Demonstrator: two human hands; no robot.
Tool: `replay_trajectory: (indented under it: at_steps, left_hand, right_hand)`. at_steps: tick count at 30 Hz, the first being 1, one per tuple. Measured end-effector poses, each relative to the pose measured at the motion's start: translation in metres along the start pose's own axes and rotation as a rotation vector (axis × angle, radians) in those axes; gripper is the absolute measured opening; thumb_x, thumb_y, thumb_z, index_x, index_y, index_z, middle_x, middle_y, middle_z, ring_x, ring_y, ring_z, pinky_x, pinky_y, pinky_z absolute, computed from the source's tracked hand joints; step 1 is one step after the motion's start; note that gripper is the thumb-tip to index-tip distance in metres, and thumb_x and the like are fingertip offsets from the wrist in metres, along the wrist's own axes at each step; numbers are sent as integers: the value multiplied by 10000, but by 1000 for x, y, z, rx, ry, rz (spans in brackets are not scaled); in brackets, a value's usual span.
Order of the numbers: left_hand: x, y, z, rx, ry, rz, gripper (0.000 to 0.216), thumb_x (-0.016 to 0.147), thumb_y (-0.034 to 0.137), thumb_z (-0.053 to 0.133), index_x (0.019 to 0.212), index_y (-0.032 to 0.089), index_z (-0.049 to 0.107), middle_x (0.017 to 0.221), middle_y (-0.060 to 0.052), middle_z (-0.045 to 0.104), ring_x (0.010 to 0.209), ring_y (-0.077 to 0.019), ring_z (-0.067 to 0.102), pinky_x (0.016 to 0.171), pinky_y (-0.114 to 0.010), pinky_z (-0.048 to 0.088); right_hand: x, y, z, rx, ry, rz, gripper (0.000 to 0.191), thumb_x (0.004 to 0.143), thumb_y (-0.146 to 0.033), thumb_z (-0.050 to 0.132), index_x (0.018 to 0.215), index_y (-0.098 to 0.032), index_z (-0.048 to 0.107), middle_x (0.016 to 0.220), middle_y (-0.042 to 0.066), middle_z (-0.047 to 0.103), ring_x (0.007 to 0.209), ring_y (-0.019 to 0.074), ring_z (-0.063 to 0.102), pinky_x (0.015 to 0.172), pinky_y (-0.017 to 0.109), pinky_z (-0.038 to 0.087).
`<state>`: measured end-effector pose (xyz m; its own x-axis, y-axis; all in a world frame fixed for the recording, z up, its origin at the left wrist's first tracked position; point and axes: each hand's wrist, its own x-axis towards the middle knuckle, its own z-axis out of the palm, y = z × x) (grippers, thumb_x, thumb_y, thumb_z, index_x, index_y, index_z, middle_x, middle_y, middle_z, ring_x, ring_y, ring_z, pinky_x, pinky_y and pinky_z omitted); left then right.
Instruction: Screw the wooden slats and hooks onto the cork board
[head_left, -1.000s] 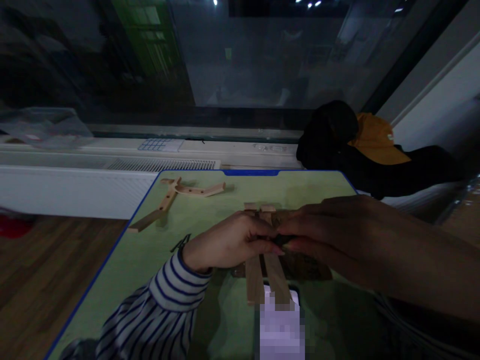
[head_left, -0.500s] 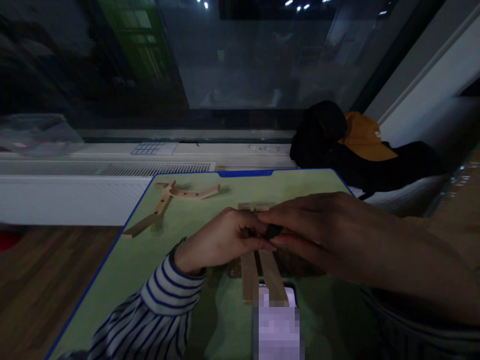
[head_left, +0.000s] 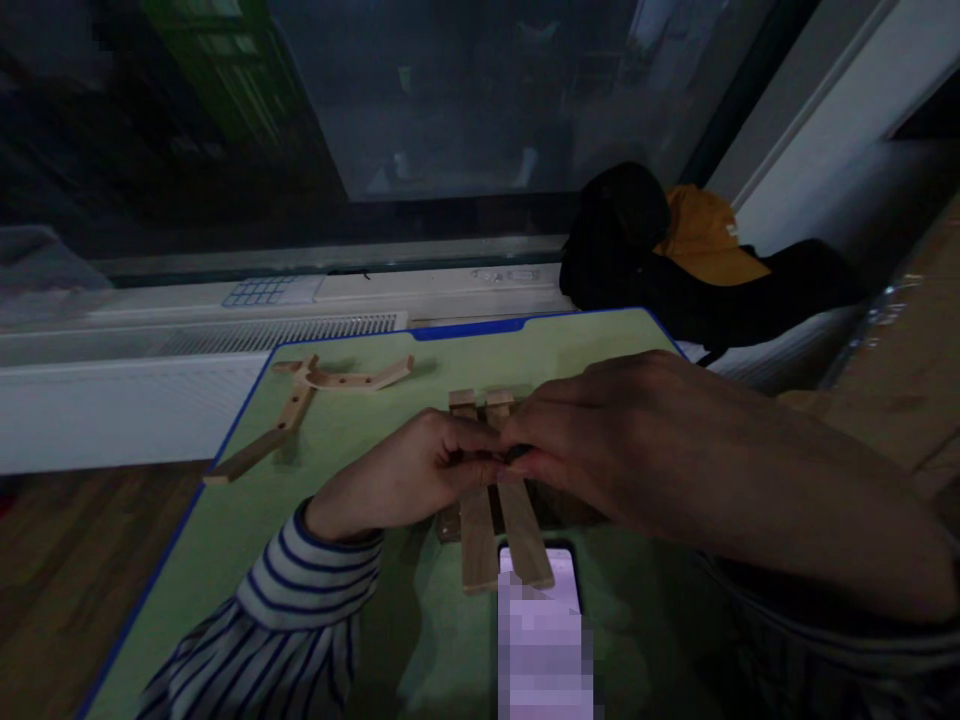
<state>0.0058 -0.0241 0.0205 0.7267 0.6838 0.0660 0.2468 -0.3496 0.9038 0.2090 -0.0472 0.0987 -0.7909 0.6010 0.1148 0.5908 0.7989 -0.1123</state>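
Note:
Two flat wooden strips lie side by side at the middle of the table, the left strip [head_left: 478, 550] and the right strip [head_left: 527, 545], each with a small block at its far end. Over them my left hand [head_left: 401, 470] is closed, thumb and forefinger pinched together near the right hand's fingertips. What it pinches is hidden. My right hand [head_left: 615, 430] is closed too, its thumb and fingers around a small dark piece [head_left: 516, 453] of unclear kind. A crinkled clear bag [head_left: 448, 525] shows beneath the strips, partly covered by the hands.
Jointed wooden pieces with holes [head_left: 296, 402] lie at the table's far left. A lit phone [head_left: 555, 570] lies under the strips' near ends. Behind the green, blue-edged table [head_left: 352, 420] are a radiator [head_left: 135, 400], a black bag [head_left: 615, 240] and an orange cap [head_left: 705, 235].
The view has shifted, so the scene sits further left and slightly higher. My right fingers have closed in, and less of the small dark piece shows between the hands.

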Motion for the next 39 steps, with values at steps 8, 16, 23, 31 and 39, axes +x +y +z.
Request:
replay_trajectory:
  at_steps: [8, 16, 23, 31, 39]
  left_hand:
    - [3, -5, 6, 48, 157, 6, 45, 756, 219, 709, 787, 186, 708, 695, 39, 704, 618, -110, 631, 540, -166, 485]
    - [1, -5, 3, -44, 95, -23, 137, 756, 244, 695, 666, 142, 695, 643, 6, 698, 573, -119, 614, 528, -185, 472]
    - [0, -10, -1, -62, -17, 2, 126, 841, 233, 602, 830, 193, 721, 844, 0, 740, 770, -149, 655, 703, -241, 520]
    - [0, 1, -5, 37, 24, -59, 148, 816, 222, 628, 929, 197, 720, 860, 3, 740, 796, -164, 664, 714, -257, 527]
    - [-11, -6, -32, 406, 426, 47, 201, 815, 275, 642, 994, 195, 686, 986, -27, 718, 936, -180, 648, 858, -293, 498]
  right_hand:
    - [3, 4, 2, 93, -30, -35, 135, 913, -247, 504, 981, -204, 612, 869, 5, 677, 818, 171, 621, 721, 293, 417]
    - [7, 4, 7, 98, -29, -104, 222, 918, -218, 472, 1100, -237, 596, 878, 12, 692, 795, 159, 627, 694, 279, 411]
    - [10, 2, 6, 116, -43, -59, 124, 919, -245, 505, 963, -222, 619, 868, -12, 687, 788, 166, 622, 698, 291, 406]
    - [12, 1, 3, 155, -77, 21, 178, 934, -302, 476, 940, -205, 626, 872, 2, 688, 780, 153, 644, 681, 273, 433]
    - [4, -1, 18, 232, 7, -43, 205, 943, -266, 450, 1066, -191, 595, 1011, 19, 674, 895, 143, 639, 760, 276, 489]
